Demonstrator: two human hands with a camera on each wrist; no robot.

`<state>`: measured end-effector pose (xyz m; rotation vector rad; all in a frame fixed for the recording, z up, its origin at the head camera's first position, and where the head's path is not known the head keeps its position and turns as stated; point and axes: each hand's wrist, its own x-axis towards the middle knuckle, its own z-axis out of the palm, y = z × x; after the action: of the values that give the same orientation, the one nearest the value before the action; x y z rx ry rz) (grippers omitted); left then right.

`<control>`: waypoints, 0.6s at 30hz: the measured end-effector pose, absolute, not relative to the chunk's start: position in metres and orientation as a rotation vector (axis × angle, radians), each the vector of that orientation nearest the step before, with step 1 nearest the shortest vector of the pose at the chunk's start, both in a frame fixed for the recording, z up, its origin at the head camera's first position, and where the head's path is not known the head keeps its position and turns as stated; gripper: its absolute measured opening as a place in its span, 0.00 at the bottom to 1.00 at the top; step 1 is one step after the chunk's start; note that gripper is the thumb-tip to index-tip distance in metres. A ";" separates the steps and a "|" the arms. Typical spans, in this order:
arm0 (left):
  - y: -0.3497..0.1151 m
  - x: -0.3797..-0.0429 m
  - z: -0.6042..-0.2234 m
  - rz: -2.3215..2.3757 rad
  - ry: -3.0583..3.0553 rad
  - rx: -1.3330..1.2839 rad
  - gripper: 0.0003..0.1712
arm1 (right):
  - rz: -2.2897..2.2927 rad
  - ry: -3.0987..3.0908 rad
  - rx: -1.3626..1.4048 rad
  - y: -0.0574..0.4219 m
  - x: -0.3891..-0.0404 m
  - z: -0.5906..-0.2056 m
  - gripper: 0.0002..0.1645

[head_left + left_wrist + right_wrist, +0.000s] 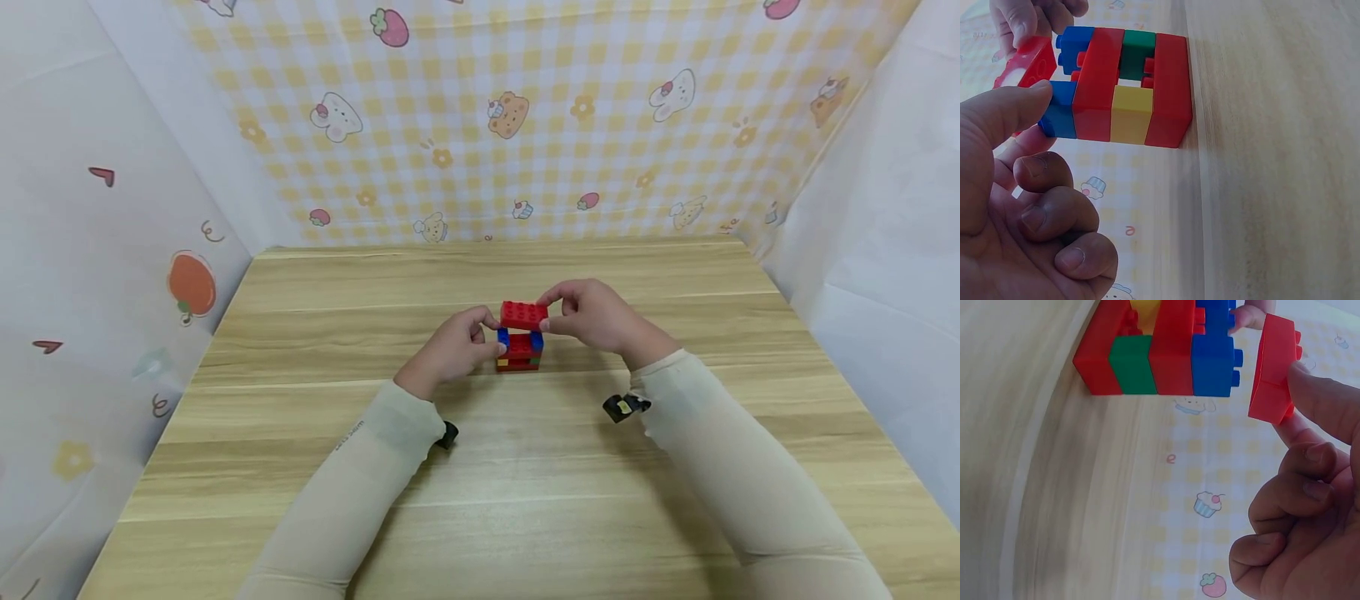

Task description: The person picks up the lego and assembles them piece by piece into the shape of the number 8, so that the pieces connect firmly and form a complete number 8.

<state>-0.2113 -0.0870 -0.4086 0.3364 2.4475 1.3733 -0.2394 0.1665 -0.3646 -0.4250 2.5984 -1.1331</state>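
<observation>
A small tower of toy building bricks stands on the wooden table [525, 467]. From the bottom it has a red brick [1172, 94], a yellow brick [1131, 115] beside a green brick [1134, 365], a second red brick [1099, 87], then two blue bricks at its top ends. My left hand [450, 346] pinches the left blue brick [1062, 111] between thumb and index finger, other fingers curled. Just above the tower, my right hand [597, 318] grips a loose red brick [523, 314] by its right end. This brick tilts, with a gap above the right blue brick [1213, 365].
Behind the table hangs a yellow checked cloth [480, 158] with cartoon prints. White cloth walls [97, 275] flank the table at left and right. A black strap [626, 407] shows below the right cuff.
</observation>
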 end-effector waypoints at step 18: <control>-0.088 -0.212 -0.412 1.428 2.419 0.326 0.14 | -1.175 2.570 -0.453 0.164 -0.229 -0.372 0.17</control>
<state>-0.2120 -0.0878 -0.4117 0.3264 2.4190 1.4278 -0.2292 0.1635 -0.3718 -0.4525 2.5702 -1.1748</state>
